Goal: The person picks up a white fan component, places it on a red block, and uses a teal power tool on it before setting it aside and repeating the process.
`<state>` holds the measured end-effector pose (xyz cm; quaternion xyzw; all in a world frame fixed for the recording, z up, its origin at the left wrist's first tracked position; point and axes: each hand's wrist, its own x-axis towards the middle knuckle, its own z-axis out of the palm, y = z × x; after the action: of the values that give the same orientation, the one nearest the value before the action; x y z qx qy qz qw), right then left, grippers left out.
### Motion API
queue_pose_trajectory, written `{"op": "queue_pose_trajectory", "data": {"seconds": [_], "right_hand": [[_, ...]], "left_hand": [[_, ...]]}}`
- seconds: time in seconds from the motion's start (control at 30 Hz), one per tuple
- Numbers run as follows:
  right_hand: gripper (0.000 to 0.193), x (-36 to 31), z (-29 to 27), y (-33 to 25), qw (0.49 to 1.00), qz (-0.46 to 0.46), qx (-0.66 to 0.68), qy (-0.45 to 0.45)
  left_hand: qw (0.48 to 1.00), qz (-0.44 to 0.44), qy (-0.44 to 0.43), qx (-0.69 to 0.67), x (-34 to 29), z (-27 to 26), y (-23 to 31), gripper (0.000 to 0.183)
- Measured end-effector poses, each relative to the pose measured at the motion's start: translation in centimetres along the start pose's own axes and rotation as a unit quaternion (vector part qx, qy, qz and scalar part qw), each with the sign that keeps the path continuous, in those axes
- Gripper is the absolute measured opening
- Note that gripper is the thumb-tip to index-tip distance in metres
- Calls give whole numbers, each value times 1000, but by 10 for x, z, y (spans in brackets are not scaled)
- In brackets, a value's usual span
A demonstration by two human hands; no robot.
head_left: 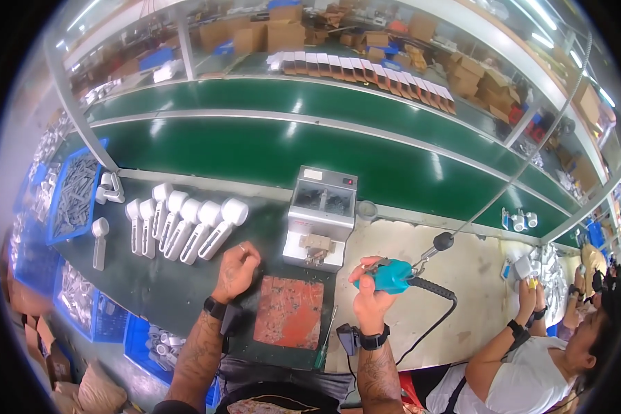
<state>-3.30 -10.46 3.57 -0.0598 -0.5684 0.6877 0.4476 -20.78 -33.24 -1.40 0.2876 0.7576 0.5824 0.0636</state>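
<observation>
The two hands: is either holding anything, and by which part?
The right hand holds the teal tool by its body, at the end away from the black cord. The left hand is curled; whether it hides something small cannot be told.

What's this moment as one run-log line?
Left hand: curled, contents unclear, beside white round-headed handheld devices | Right hand: gripping teal corded handheld tool | Red rectangular mat: in front of silver boxy machine

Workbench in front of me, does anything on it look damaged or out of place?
The red mat looks worn: dark marks blotch its surface. Also, one white handled piece lies alone at the left, apart from the row of similar pieces.
</observation>
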Motion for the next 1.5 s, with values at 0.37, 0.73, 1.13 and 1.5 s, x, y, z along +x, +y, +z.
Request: {"op": "queue_pose_trajectory", "data": {"seconds": [0.37, 0.73, 1.13, 1.5], "right_hand": [[42, -2, 2, -1, 1000, 6, 0, -10], [54, -4, -2, 0, 999, 20, -49, -11], [41, 2, 11, 0, 1000, 7, -13, -8], [71, -3, 4, 5, 987, -35, -155, 24]], "left_hand": [[999, 20, -3, 37, 1, 1, 9, 14], [997, 45, -9, 64, 0, 6, 18, 8], [941, 68, 66, -326, -10, -8, 116, 26], [764, 375, -142, -505, -64, -65, 273, 22]]}}
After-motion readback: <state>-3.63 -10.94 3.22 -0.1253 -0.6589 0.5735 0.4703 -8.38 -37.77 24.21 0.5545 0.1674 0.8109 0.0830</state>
